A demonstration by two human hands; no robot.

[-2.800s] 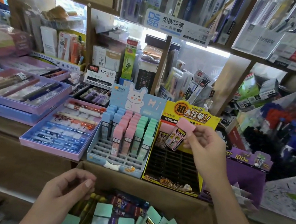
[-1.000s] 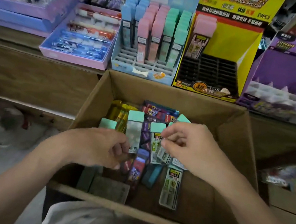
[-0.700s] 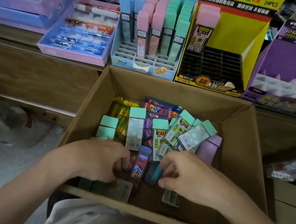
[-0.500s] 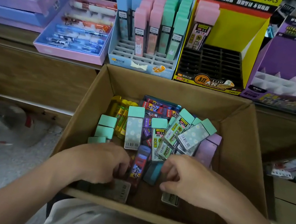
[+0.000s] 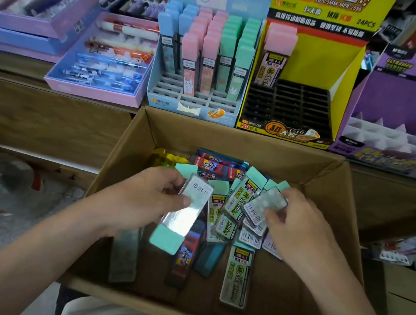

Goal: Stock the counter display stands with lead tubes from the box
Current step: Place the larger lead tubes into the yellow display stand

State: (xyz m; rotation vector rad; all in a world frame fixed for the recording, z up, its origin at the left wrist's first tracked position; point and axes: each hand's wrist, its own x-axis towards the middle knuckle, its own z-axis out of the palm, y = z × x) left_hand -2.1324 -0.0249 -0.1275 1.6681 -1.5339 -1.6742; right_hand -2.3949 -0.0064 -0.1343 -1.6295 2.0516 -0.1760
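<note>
**Step in hand:** picking stock. Both hands are inside the box [image 5: 332, 193], which sits below the counter [image 5: 9, 63], its far wall just under the stands.

- **Left hand:** my left hand [image 5: 151, 197] is curled round a clear mint-capped tube [image 5: 184, 216], thumb across its body, cap end pointing back toward me.
- **Right hand:** my right hand [image 5: 296, 226] pinches a second mint-capped tube [image 5: 264, 204] near its barcode end, raised slightly off the heap.
- **Stock:** the remaining lead tubes lie loose and overlapping in the middle of the box.

**Assessment:** I judge the picking nearly done and placement not begun. The next move calls for lifting both tubes clear of the far box wall and turning each upright, cap up, over a free slot.

- **Blue stand:** the blue stand [image 5: 190, 108] has its front rows free.
- **Yellow stand:** the yellow stand [image 5: 281, 132] holds pink-capped tubes only at its back left corner. The rest of its grid is open.

**Clearance:** the box walls rise on both sides, so the open room is straight up and forward. Tubes already standing in the blue stand could be knocked on approach.
</note>
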